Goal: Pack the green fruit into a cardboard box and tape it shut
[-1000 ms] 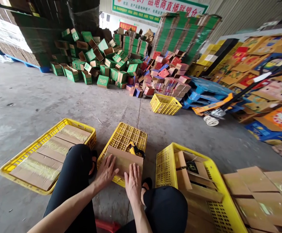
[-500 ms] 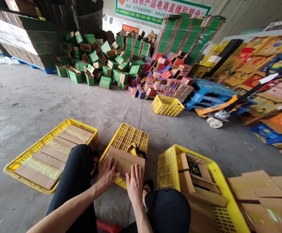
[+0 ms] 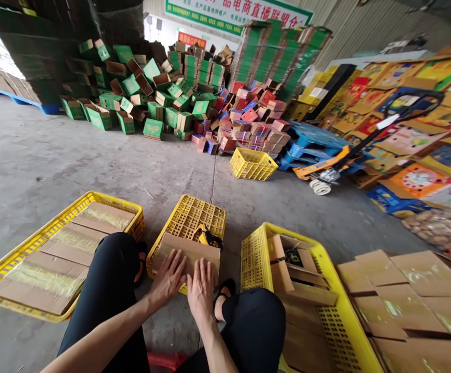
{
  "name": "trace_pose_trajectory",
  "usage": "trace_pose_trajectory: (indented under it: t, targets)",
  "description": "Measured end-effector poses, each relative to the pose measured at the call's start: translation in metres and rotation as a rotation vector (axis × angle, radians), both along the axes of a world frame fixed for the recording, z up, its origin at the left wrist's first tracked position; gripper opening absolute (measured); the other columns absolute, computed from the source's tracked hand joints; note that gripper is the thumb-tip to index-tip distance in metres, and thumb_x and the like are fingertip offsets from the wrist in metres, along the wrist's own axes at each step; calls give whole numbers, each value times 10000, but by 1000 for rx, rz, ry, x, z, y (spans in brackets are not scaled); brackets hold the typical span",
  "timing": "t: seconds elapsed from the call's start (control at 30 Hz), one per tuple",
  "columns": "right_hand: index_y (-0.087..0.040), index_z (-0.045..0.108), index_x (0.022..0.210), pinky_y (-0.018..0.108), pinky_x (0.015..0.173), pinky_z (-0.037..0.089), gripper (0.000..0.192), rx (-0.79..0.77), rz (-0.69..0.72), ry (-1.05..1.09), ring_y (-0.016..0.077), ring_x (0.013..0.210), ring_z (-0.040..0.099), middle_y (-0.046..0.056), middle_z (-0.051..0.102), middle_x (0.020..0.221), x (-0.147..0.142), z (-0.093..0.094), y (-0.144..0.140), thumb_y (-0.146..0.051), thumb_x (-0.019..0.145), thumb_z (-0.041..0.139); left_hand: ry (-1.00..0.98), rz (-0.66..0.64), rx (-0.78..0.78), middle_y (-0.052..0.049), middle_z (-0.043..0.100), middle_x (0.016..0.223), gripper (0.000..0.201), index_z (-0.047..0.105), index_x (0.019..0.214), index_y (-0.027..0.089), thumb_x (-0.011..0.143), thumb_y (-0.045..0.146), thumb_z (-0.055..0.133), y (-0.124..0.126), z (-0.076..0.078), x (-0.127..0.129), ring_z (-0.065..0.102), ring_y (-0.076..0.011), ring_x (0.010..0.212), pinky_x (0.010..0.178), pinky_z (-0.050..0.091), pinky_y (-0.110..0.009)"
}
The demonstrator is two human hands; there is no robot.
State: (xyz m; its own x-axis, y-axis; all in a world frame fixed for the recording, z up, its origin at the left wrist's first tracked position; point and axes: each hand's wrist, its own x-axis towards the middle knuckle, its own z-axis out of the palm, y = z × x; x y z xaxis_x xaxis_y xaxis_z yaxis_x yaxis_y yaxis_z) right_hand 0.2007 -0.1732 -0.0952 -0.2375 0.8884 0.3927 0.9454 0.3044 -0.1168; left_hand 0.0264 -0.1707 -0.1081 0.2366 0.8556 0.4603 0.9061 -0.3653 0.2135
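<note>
A brown cardboard box (image 3: 194, 253) lies on an upturned yellow crate (image 3: 190, 217) between my knees. My left hand (image 3: 168, 278) rests flat on the box's near left part, fingers spread. Beside it my right hand (image 3: 201, 290) presses flat on the near right part. A yellow and black tape dispenser (image 3: 209, 237) sits on the crate just behind the box.
A yellow crate (image 3: 34, 241) of taped boxes stands at my left; another yellow crate (image 3: 326, 290) with open cardboard stands at my right, next to stacked flat boxes (image 3: 404, 300). Farther off are piles of green boxes (image 3: 148, 93), red boxes (image 3: 252, 119), a small yellow crate (image 3: 252, 164) and a pallet jack (image 3: 326, 176).
Both hands stay flat on the box, with the right hand shifted slightly left. The camera view has swung a little to the right.
</note>
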Motion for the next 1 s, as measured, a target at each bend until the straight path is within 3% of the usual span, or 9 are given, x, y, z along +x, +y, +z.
trace_pose_trajectory:
  t: [0.13,0.3,0.43,0.53,0.7,0.8,1.0]
  targets:
    - [-104,513,1567,512,1193,460,554,-28,126,58,330,1525,427,149,537,1589,-10,7,-8,-157,1031,380,0,-79,-27,-124,424,1675,538,472,1592,189,1120,409,338,-2,1,5,299,-322,1591,1251,329,-516]
    - [-102,560,1523,488,1183,488,597,-28,174,94,296,1483,483,140,576,1553,-13,19,-11,-71,944,416,-54,-105,-56,-123,445,1660,525,484,1578,209,1111,418,367,-1,-2,0,336,-325,1573,1231,380,-521]
    - [-151,655,1421,463,1138,519,462,2,155,111,278,1350,600,119,676,1427,-8,28,-9,-138,1027,413,-80,-168,-56,-126,574,1527,470,542,1511,202,1104,391,403,2,-4,-5,490,-293,1463,1199,445,-484]
    - [-174,714,1322,446,1066,546,379,9,65,121,278,1214,667,128,728,1311,5,34,-5,-244,1080,431,-91,-195,-64,-125,629,1432,427,589,1460,209,1095,357,422,3,1,-10,572,-281,1351,1164,481,-458]
    - [-180,746,1242,396,957,565,415,16,-107,97,263,1075,696,148,743,1228,35,37,-1,-325,1116,379,-134,-205,-121,-98,659,1357,388,622,1413,235,1090,331,428,2,12,-14,613,-253,1226,1098,515,-416]
    - [-157,724,1288,416,974,562,475,13,-141,79,279,1100,684,168,723,1271,41,34,-1,-378,1124,336,-138,-160,-128,-96,654,1375,410,606,1444,250,1092,358,427,3,15,-13,607,-258,1226,1090,511,-418]
    - [-116,660,1418,513,1124,484,547,25,-89,16,365,1375,562,205,613,1484,17,19,-1,-459,1114,361,-82,-55,-42,-122,501,1605,562,494,1579,231,1083,490,441,7,9,-6,425,-330,1493,1210,395,-494]
